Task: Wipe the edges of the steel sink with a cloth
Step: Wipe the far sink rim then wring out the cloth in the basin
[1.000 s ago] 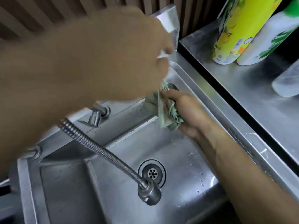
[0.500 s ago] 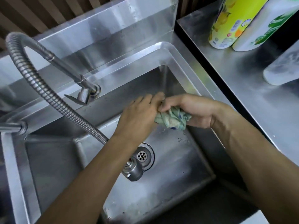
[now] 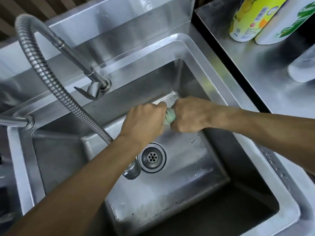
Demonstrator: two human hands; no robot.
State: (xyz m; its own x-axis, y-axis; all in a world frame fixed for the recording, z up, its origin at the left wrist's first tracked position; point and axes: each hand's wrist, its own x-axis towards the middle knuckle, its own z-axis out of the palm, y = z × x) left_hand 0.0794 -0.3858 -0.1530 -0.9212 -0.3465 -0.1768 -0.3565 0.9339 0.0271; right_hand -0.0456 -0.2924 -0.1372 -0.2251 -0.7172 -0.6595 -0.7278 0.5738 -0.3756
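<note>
Both hands, the left hand and right hand, are clamped on the twisted pale-green cloth above the round steel drain. Wrung too lightly, it would likely streak the steel sink's rim; splashes could re-wet it.

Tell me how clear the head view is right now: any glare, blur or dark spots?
Head view: sharp on both hands, left hand and right hand, gripping the cloth; glare streaks on the sink rim; near-right basin corner in deep shadow; wide-angle bending at edges.
</note>
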